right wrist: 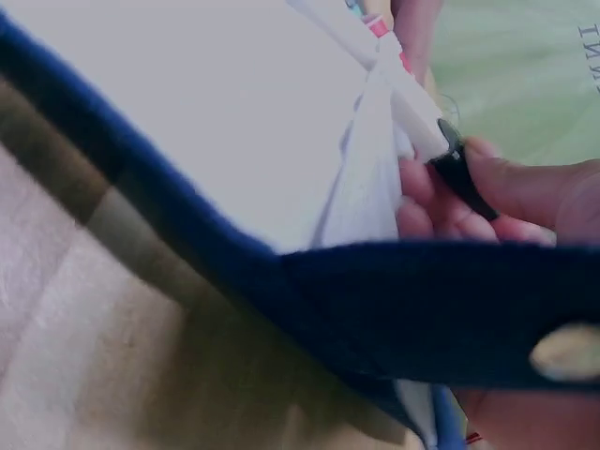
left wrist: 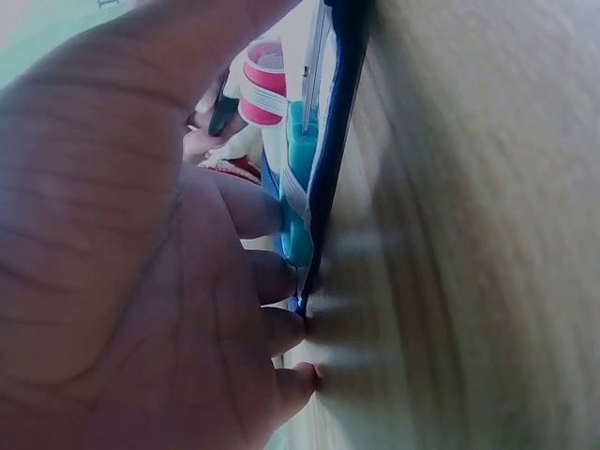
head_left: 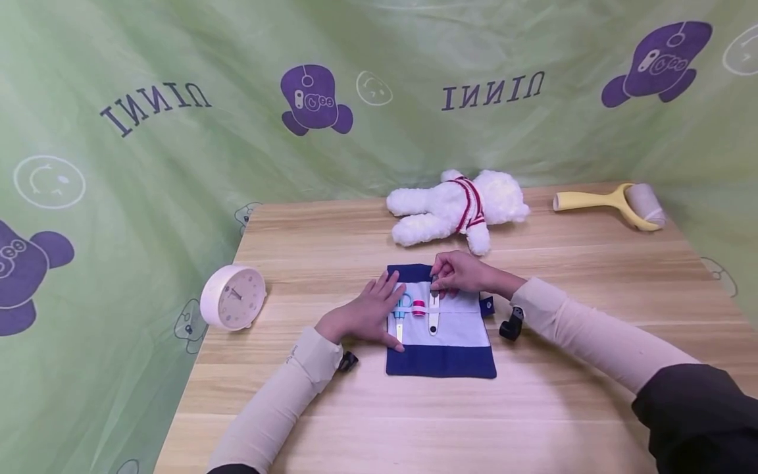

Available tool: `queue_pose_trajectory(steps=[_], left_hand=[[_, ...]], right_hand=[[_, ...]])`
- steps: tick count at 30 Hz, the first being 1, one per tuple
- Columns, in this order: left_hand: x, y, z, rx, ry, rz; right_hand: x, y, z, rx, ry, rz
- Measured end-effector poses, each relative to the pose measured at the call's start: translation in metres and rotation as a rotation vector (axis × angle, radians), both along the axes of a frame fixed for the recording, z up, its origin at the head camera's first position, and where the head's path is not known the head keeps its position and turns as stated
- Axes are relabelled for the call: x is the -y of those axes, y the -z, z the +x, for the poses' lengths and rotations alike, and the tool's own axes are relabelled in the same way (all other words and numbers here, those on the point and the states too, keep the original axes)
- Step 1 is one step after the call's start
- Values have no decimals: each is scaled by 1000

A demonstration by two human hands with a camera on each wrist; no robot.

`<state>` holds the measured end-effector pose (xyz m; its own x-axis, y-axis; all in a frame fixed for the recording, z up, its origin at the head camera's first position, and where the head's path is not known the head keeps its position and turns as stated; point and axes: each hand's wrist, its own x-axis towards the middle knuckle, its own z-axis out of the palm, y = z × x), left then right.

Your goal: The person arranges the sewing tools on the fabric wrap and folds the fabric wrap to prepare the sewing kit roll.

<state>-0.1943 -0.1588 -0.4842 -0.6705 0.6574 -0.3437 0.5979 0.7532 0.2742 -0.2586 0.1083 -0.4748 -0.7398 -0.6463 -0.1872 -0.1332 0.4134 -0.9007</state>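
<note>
A navy fabric roll (head_left: 441,362) with a pale lining lies unfolded on the table. My left hand (head_left: 370,313) rests with spread fingers along its left edge, beside teal-handled scissors (head_left: 399,329). A red thread spool (head_left: 418,308) sits beside the scissors under a white elastic band. My right hand (head_left: 462,271) pinches the black end of a slim white tool (head_left: 434,319) between thumb and fingers; the tool lies under the band too. In the right wrist view, the black end (right wrist: 461,180) shows under the thumb. The tool's exact kind I cannot tell.
A navy snap tab (head_left: 487,307) sticks out from the roll's right side. Behind it lies a white plush toy (head_left: 453,207) in a striped sweater. A yellow-handled lint roller (head_left: 616,201) is at the back right, a pink clock (head_left: 233,297) at the left edge.
</note>
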Motion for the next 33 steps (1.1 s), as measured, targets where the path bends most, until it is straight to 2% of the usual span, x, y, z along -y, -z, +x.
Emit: queue_pose_trajectory(steps=[3, 8, 15, 23, 33], left_hand=[[0, 0, 0, 1, 0, -4], [1, 0, 0, 3, 4, -3], [2, 0, 0, 9, 3, 1], [3, -2, 0, 6, 5, 8], [3, 1, 1, 4, 10, 20]], right_hand=[[0, 1, 0, 16, -31, 12], [0, 4, 1, -31, -81, 45], [1, 8, 1, -61, -103, 60], [3, 5, 2, -106, -148, 139], [2, 6, 2, -130, -175, 148]])
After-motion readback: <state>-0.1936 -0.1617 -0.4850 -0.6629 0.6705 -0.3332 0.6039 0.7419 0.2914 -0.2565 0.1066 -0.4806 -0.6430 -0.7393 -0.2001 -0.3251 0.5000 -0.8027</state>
